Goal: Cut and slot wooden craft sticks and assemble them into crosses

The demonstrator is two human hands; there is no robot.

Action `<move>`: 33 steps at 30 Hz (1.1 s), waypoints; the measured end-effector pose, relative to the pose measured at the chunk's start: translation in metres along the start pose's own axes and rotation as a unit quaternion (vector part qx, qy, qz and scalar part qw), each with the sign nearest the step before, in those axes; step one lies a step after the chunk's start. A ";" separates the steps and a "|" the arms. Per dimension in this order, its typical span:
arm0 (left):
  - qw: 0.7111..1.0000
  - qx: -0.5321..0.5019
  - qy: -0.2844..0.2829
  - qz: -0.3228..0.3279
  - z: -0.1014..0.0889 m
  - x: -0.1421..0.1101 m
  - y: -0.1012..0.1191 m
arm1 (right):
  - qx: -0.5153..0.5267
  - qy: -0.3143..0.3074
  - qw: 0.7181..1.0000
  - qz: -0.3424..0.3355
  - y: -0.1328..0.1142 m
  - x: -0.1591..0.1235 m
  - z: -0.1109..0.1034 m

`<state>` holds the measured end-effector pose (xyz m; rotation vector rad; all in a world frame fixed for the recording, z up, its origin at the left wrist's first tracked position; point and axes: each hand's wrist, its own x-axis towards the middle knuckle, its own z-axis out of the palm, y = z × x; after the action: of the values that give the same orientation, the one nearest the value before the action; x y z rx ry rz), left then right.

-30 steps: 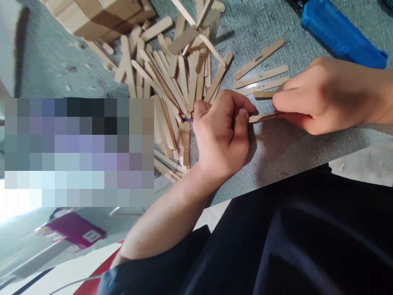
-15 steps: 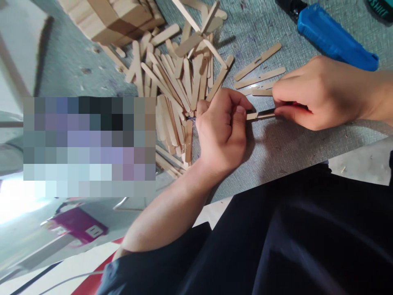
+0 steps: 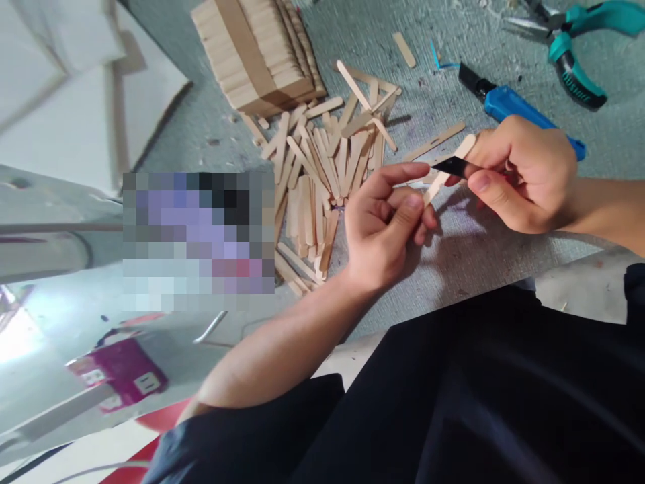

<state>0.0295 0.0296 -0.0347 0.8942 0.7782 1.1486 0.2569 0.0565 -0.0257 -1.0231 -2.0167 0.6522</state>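
My left hand [image 3: 385, 218] pinches a wooden craft stick [image 3: 436, 189] between thumb and fingers, with its index finger stretched toward the blade tip. The stick slants up to the right, its rounded far end close to my right hand [image 3: 524, 178]. That hand is closed on a loose black cutter blade [image 3: 451, 165], whose pointed end lies across the stick. Whether the blade's edge bites into the wood I cannot tell. Behind my hands, a craft stick with a slot [image 3: 437, 141] lies on the table, with others partly hidden.
A heap of craft sticks [image 3: 307, 215] spreads left of my hands, below a banded stack of sticks [image 3: 252, 47]. A blue utility knife [image 3: 519, 107] and teal-handled pliers [image 3: 569, 40] lie at the upper right. White boards [image 3: 91, 114] and a purple socket block [image 3: 125, 376] are at left.
The stick has turned from nearly level to a steep slant. My left index finger has straightened out. The blade now crosses the stick, and the view has shifted, bringing the pliers in.
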 end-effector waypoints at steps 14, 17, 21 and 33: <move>0.959 -0.136 -0.105 -0.224 -0.002 0.008 0.008 | 0.021 0.015 0.988 -0.149 0.004 0.009 0.001; 0.951 -0.157 -0.111 -0.240 -0.004 0.009 0.009 | -0.020 -0.002 0.992 -0.128 0.005 0.006 0.001; 0.943 -0.173 -0.131 -0.251 -0.007 0.010 0.010 | -0.083 -0.005 0.990 -0.115 0.004 0.002 -0.003; 0.917 -0.211 -0.167 -0.295 -0.009 0.010 0.012 | -0.149 0.028 0.967 -0.204 0.010 0.002 -0.002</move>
<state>0.0188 0.0431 -0.0283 0.4223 0.4409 0.5673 0.2619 0.0636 -0.0304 -0.7416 -2.2271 0.1007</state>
